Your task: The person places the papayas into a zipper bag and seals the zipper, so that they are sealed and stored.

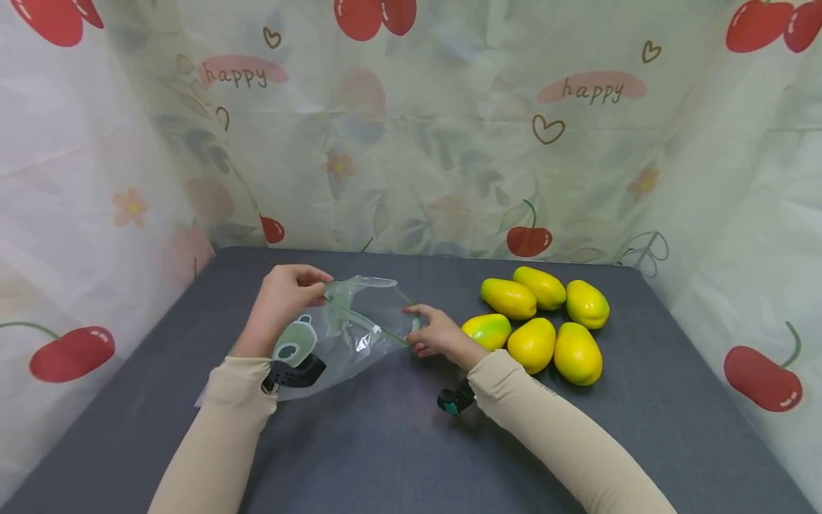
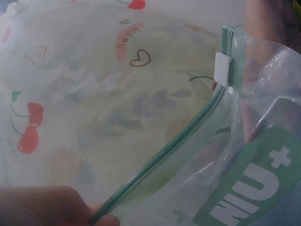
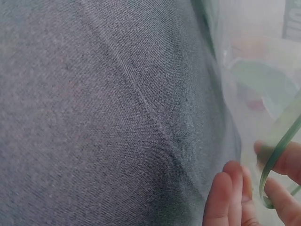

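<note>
A clear plastic zipper bag (image 1: 340, 360) with green print is held between the two hands above the table, its mouth spread apart. The left hand (image 1: 280, 303) pinches the green zip edge at the bag's left end. At the right end, the right hand (image 1: 443, 335) holds the rim, its fingers (image 3: 288, 162) about the green strip in the right wrist view. Along the zip sits a white slider (image 2: 222, 69). No contents show through the transparent film.
Several yellow mangoes (image 1: 531, 344) with greenish patches lie grouped on the dark grey tabletop (image 1: 398, 442), right of the bag and beyond the right forearm. A printed curtain (image 1: 417, 157) with cherries surrounds the back and sides.
</note>
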Action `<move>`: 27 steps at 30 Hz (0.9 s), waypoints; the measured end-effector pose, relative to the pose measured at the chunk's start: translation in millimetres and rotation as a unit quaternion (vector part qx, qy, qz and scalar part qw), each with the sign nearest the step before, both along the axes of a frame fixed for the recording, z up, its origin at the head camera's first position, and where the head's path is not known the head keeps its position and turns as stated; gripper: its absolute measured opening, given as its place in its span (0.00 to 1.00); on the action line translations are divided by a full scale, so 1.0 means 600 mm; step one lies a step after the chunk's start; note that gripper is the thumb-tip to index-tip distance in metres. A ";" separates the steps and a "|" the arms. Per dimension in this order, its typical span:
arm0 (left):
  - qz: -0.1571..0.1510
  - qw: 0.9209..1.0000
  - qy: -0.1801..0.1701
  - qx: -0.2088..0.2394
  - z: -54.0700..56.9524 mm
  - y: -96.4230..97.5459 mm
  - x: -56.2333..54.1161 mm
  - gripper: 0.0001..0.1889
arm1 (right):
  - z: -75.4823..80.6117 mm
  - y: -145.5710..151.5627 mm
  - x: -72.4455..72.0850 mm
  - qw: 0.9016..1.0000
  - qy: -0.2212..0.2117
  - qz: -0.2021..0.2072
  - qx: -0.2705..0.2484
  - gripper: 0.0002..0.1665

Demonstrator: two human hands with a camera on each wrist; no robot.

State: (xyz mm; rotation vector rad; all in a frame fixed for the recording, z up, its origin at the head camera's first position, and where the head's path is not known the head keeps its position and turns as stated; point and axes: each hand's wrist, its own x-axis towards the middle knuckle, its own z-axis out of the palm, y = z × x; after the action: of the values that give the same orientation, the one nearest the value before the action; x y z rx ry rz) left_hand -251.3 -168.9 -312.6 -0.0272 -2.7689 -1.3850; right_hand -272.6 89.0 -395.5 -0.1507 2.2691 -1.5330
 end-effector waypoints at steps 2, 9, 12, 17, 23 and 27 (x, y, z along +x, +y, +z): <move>-0.002 1.000 0.003 0.016 -0.004 0.008 -0.002 0.14 | 0.001 0.000 0.000 1.000 0.010 0.000 -0.004 0.39; -0.011 0.999 0.024 0.035 -0.018 0.036 -0.002 0.15 | 0.006 0.001 0.000 0.999 0.012 0.005 -0.030 0.41; -0.008 0.999 0.031 0.033 -0.020 0.048 -0.001 0.15 | 0.011 0.005 0.000 0.999 -0.001 0.013 -0.049 0.42; -0.009 0.999 0.037 0.030 -0.024 0.058 -0.002 0.15 | 0.026 0.018 -0.001 0.997 -0.025 0.035 -0.062 0.43; -0.014 0.999 0.038 0.034 -0.024 0.064 0.000 0.15 | 0.062 0.047 0.003 0.999 -0.005 0.038 -0.026 0.41; -0.016 0.999 0.037 0.033 -0.024 0.066 0.001 0.15 | 0.089 0.070 0.008 0.999 0.016 0.040 -0.027 0.40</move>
State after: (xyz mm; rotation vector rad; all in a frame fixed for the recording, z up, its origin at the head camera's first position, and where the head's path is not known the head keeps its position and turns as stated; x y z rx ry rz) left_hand -251.0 -129.2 -327.0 -0.1172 -2.6737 -1.4508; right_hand -267.6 131.1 -342.1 -0.2795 2.2181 -1.5624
